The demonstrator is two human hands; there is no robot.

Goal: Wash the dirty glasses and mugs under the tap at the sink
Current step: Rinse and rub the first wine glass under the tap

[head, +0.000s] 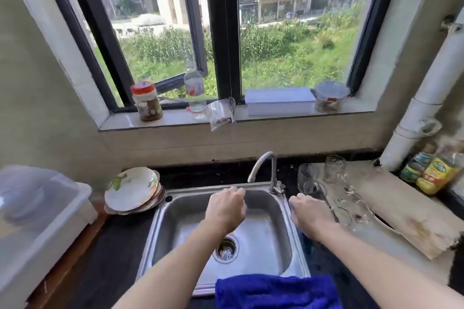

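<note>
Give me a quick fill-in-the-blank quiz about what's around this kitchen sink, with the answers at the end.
1. The cloth draped over the front edge of the sink is ____.
2. The stacked plates sit to the sink's ____.
3. The glasses stand to the sink's ____.
4. The jar on the windowsill has a ____ lid.

Missing words: blue; left; right; red.

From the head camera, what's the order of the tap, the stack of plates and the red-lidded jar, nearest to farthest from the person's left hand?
1. tap, just right of the left hand.
2. stack of plates, on the counter to its left.
3. red-lidded jar, far back on the windowsill.
</note>
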